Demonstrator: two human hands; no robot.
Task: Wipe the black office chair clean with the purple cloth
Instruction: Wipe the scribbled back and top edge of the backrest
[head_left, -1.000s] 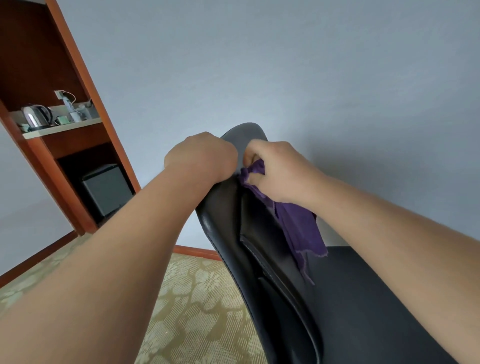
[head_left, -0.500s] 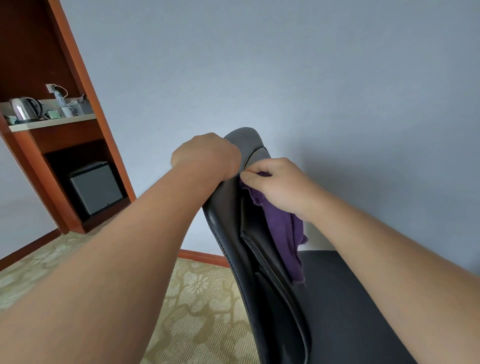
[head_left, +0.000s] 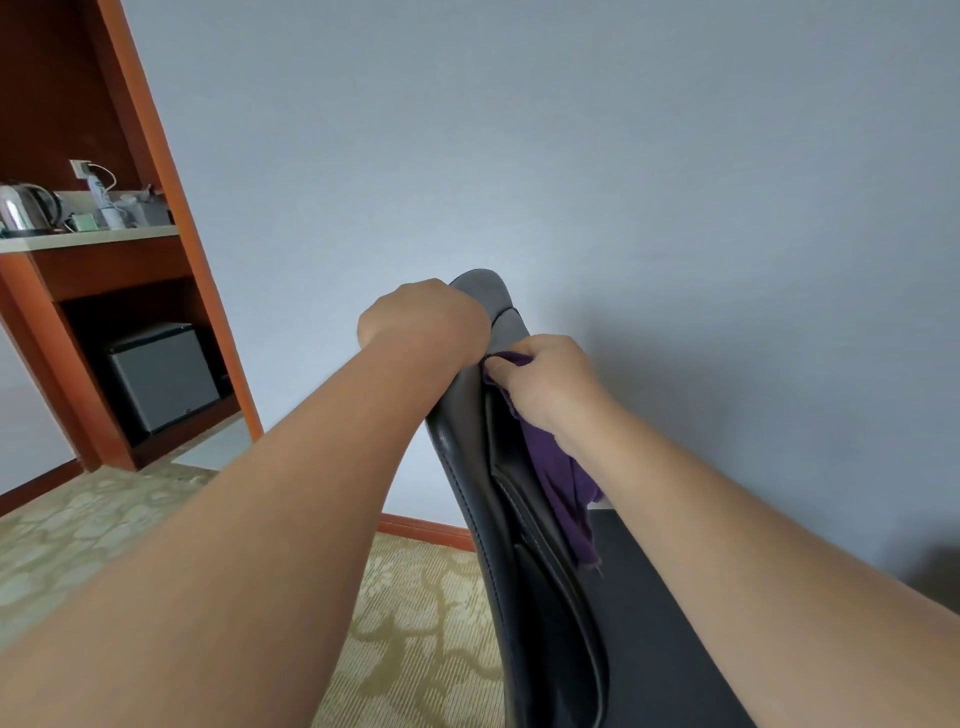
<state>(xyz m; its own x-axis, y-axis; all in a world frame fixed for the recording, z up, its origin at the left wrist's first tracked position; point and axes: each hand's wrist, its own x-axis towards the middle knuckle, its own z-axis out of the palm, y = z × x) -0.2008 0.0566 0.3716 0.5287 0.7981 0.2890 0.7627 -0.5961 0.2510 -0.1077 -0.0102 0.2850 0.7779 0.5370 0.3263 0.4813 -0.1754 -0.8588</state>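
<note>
The black office chair (head_left: 524, 571) stands edge-on in front of me, its leather backrest rising to a rounded top. My left hand (head_left: 423, 319) grips the top edge of the backrest with curled fingers. Just to its right, my right hand (head_left: 545, 382) holds the purple cloth (head_left: 558, 483) bunched against the front face of the backrest. The rest of the cloth hangs down along the backrest toward the dark seat. My fingertips are hidden behind the hands.
A plain grey-blue wall (head_left: 623, 156) rises behind the chair. At the left stands a wooden cabinet (head_left: 156, 171) with a kettle (head_left: 23, 208) on its shelf and a small grey safe (head_left: 161, 376) below. Patterned carpet (head_left: 405, 623) covers the floor.
My right hand with the cloth has slid a little down the backrest, away from the top. My left hand has kept its hold on the top edge.
</note>
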